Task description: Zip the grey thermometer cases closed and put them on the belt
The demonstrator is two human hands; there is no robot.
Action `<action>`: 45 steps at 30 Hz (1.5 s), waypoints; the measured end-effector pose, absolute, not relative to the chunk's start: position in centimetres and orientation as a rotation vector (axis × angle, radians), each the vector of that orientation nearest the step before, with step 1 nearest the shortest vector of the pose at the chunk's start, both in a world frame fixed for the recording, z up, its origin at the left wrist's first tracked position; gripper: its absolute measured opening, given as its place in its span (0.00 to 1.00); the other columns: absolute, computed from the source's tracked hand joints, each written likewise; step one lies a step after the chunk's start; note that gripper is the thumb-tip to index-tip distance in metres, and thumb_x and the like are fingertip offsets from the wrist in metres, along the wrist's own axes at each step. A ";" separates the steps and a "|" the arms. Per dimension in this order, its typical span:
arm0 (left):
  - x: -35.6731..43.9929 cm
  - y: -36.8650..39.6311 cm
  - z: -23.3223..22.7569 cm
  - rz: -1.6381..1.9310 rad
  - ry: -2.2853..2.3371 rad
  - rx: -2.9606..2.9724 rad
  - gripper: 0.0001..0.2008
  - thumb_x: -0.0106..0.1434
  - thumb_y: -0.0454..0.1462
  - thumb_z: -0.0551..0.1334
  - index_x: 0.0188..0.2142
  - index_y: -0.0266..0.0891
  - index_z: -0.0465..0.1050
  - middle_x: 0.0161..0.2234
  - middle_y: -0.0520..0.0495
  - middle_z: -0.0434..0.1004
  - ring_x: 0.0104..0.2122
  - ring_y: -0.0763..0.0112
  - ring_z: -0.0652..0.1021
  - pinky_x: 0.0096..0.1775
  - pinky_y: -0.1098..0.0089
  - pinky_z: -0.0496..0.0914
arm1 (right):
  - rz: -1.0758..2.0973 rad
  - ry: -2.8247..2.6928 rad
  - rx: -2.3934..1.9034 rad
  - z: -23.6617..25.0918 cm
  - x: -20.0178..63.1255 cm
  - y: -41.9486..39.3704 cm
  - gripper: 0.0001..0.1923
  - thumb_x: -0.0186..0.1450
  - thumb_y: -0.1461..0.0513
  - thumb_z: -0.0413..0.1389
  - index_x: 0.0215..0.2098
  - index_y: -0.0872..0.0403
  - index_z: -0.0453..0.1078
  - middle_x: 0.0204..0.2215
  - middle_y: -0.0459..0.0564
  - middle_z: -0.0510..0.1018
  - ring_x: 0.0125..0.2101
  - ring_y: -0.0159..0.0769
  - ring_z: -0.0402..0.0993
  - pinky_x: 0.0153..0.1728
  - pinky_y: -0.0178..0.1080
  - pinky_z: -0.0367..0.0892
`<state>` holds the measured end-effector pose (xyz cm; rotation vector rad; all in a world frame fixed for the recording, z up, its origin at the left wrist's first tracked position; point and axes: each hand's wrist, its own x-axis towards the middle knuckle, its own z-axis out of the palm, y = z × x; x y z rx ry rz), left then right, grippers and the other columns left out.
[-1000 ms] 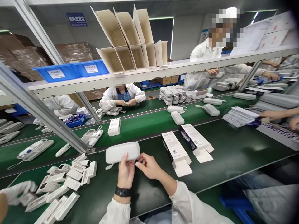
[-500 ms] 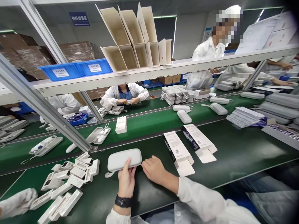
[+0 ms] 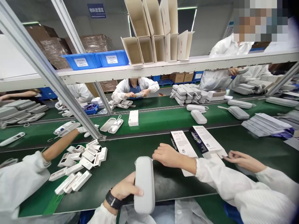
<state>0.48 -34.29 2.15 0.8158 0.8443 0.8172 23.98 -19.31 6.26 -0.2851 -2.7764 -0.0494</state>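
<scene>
Grey case (image 3: 144, 183): zipped, rounded, set lengthwise at the near edge of the green bench (image 3: 126, 161), its lower end overhanging that edge.
Left hand (image 3: 126, 189): curled against the case's left side, thumb laid across the face, fingers hidden behind; black watch on the wrist.
Right hand (image 3: 167, 154): loosely closed at the case's far right corner, fingertips by the zip end; cannot tell whether the zip pull is pinched; white sleeve trailing off right.
Neighbour's hand, right (image 3: 243, 160): another person's, flat and open on the bench, just beside the printed cartons.
Printed cartons (image 3: 198, 141): two flat white boxes, flaps open, lying side by side right of centre, touching the right wrist's far side.
Small white boxes (image 3: 79, 165): loose heap toward the left end of the bench, some open.
Neighbour's arm, left (image 3: 62, 144): bare forearm reaching over the heap toward the far belt, gloved hand (image 3: 85, 130) at an open case (image 3: 63, 127).
Metal strut (image 3: 58, 84): slanting down to the bench's far edge.
Far belt: open case with device (image 3: 112, 125), upright white box (image 3: 133, 118), closed grey cases (image 3: 198, 116).
Beyond: stacked cases (image 3: 187, 93), seated person in white coat (image 3: 135, 88).
Shelf above (image 3: 163, 65): folded cardboard cartons (image 3: 156, 34), blue bins (image 3: 95, 59).
</scene>
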 end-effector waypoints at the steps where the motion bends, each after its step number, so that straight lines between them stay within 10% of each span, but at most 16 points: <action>1: -0.3 -33.9 3.0 0.760 0.835 0.886 0.32 0.41 0.34 0.77 0.48 0.37 0.76 0.40 0.44 0.81 0.37 0.63 0.78 0.39 0.68 0.71 | -0.032 -2.805 -0.259 6.8 23.9 -19.1 0.16 0.73 0.65 0.44 0.34 0.51 0.72 0.26 0.47 0.75 0.26 0.35 0.61 0.33 0.41 0.49; 14: 3.1 -34.2 1.8 1.249 0.856 0.511 0.26 0.44 0.45 0.74 0.41 0.35 0.77 0.32 0.46 0.78 0.30 0.70 0.76 0.32 0.74 0.69 | -0.033 -2.634 -0.295 7.3 25.2 -21.0 0.14 0.71 0.68 0.46 0.29 0.54 0.66 0.24 0.46 0.67 0.25 0.35 0.57 0.31 0.41 0.50; 23: 0.8 -33.6 2.2 0.551 0.672 0.977 0.32 0.41 0.41 0.78 0.47 0.37 0.76 0.38 0.49 0.79 0.35 0.68 0.77 0.39 0.70 0.73 | -0.106 -2.709 -0.097 6.9 25.0 -19.2 0.12 0.72 0.68 0.47 0.33 0.55 0.68 0.23 0.45 0.68 0.24 0.33 0.57 0.31 0.41 0.49; 36: -1.0 -30.4 3.9 -0.297 0.162 1.049 0.30 0.33 0.34 0.78 0.39 0.41 0.75 0.28 0.54 0.78 0.32 0.53 0.81 0.36 0.60 0.77 | 1.319 -2.810 0.326 11.8 23.4 -23.2 0.11 0.75 0.61 0.48 0.41 0.52 0.72 0.33 0.47 0.79 0.34 0.31 0.74 0.39 0.35 0.63; 45: -2.3 -30.8 8.1 0.351 0.854 1.849 0.26 0.48 0.47 0.73 0.42 0.40 0.67 0.31 0.53 0.73 0.27 0.70 0.72 0.28 0.73 0.66 | 0.746 -2.753 -0.108 12.0 25.5 -20.9 0.10 0.74 0.63 0.47 0.41 0.54 0.70 0.35 0.49 0.80 0.31 0.33 0.70 0.37 0.38 0.59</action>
